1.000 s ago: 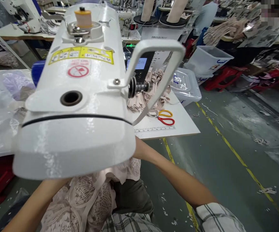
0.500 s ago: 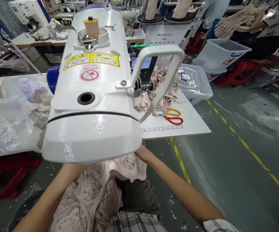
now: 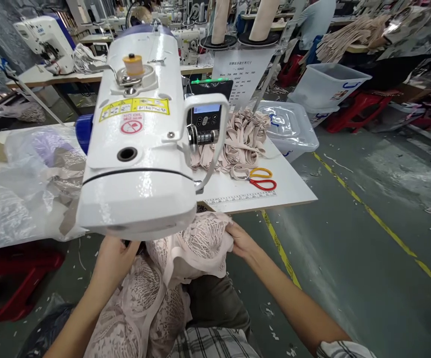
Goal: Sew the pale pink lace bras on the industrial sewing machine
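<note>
Head view, lower centre: right hand (image 3: 242, 240) pinches lace bra (image 3: 206, 238); left hand (image 3: 114, 256) half under sewing machine (image 3: 136, 199), its hold I can't tell

You have two hands (image 3: 114, 258) (image 3: 242, 241) by the machine (image 3: 140, 149); right of it, one ruler (image 3: 237, 198), one pair of scissors (image 3: 252, 182); behind, two beige cones (image 3: 220, 22) (image 3: 264, 20).

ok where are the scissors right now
In the head view, right of the sewing machine: the scissors lie on the white tabletop, between the beige straps and the ruler.
</note>
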Demonstrator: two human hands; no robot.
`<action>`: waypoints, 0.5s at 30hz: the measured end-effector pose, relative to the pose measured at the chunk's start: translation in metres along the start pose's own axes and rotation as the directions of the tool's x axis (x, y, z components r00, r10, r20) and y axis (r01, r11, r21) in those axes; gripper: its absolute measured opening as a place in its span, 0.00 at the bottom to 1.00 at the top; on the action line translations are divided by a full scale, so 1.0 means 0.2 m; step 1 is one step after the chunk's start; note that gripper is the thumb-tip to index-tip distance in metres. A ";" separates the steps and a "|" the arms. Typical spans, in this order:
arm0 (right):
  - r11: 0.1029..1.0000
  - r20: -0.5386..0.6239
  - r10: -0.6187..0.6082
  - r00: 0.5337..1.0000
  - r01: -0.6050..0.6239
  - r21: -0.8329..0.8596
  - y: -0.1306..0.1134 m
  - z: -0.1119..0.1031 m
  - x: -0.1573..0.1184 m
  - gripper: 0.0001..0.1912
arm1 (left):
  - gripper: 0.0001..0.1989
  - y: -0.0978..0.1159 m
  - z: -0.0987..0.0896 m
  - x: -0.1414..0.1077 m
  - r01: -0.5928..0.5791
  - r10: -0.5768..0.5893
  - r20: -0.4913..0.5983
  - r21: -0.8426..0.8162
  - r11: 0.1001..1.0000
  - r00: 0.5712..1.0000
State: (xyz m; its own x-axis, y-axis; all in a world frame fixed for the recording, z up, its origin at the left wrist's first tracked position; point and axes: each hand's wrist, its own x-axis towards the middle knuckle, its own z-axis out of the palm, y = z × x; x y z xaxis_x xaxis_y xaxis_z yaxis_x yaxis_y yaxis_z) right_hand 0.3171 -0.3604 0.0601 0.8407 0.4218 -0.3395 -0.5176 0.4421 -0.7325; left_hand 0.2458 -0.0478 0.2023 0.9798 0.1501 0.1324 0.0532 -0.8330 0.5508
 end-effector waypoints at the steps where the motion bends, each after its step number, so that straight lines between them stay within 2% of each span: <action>1: 0.999 -0.028 -0.038 0.999 0.038 -0.019 -0.04 0.01 -0.03 0.22 | 0.09 0.03 -0.01 -0.05 -0.024 0.026 -0.056 0.038 0.999 0.998; 3: 0.994 0.031 -0.069 0.997 0.071 -0.083 -0.10 0.08 -0.10 0.21 | 0.07 0.13 -0.02 -0.17 -0.162 0.171 -0.144 0.069 0.984 0.975; 5: 0.974 0.243 -0.016 0.970 0.071 -0.216 -0.16 0.22 -0.19 0.18 | 0.12 0.26 0.00 -0.27 -0.413 0.409 -0.160 0.012 0.911 0.898; 6: 0.950 0.374 0.035 0.927 0.085 -0.300 -0.18 0.30 -0.24 0.16 | 0.17 0.32 0.02 -0.31 -0.527 0.520 -0.129 -0.020 0.850 0.844; 7: 0.909 0.491 0.108 0.865 0.113 -0.401 -0.20 0.39 -0.28 0.13 | 0.24 0.37 0.04 -0.34 -0.590 0.586 -0.075 -0.048 0.806 0.807; 8: 0.862 0.566 0.156 0.809 0.169 -0.479 -0.22 0.47 -0.32 0.10 | 0.30 0.41 0.06 -0.35 -0.597 0.600 0.009 -0.085 0.798 0.800; 9: 0.812 0.598 0.165 0.784 0.236 -0.533 -0.23 0.54 -0.35 0.09 | 0.32 0.43 0.07 -0.35 -0.541 0.553 0.114 -0.120 0.832 0.825; 10: 0.758 0.601 0.155 0.784 0.297 -0.582 -0.24 0.59 -0.36 0.09 | 0.28 0.42 0.08 -0.33 -0.424 0.449 0.238 -0.151 0.893 0.861; 11: 0.706 0.581 0.119 0.805 0.343 -0.620 -0.25 0.63 -0.37 0.09 | 0.20 0.41 0.08 -0.31 -0.265 0.311 0.356 -0.175 0.948 0.881; 12: 0.657 0.544 0.076 0.836 0.368 -0.658 -0.25 0.64 -0.36 0.10 | 0.12 0.37 0.08 -0.28 -0.104 0.182 0.449 -0.193 0.976 0.875; 13: 0.610 0.499 0.036 0.866 0.376 -0.697 -0.26 0.65 -0.34 0.11 | 0.10 0.33 0.08 -0.25 0.028 0.082 0.501 -0.209 0.977 0.862; 14: 0.566 0.453 0.001 0.891 0.373 -0.735 -0.25 0.65 -0.32 0.11 | 0.13 0.29 0.07 -0.23 0.121 0.012 0.515 -0.224 0.967 0.857; 15: 0.526 0.413 -0.027 0.910 0.364 -0.768 -0.25 0.64 -0.29 0.11 | 0.14 0.26 0.07 -0.20 0.172 -0.034 0.487 -0.241 0.955 0.873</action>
State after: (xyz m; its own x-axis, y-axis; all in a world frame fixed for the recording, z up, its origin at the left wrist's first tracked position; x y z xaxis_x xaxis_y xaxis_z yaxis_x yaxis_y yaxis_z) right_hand 0.2750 -0.3061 0.1915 0.7135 0.6991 -0.0458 0.1557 -0.2220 -0.9625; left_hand 0.2119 -0.1034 0.2143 0.9473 -0.0997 -0.3045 0.1729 -0.6413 0.7476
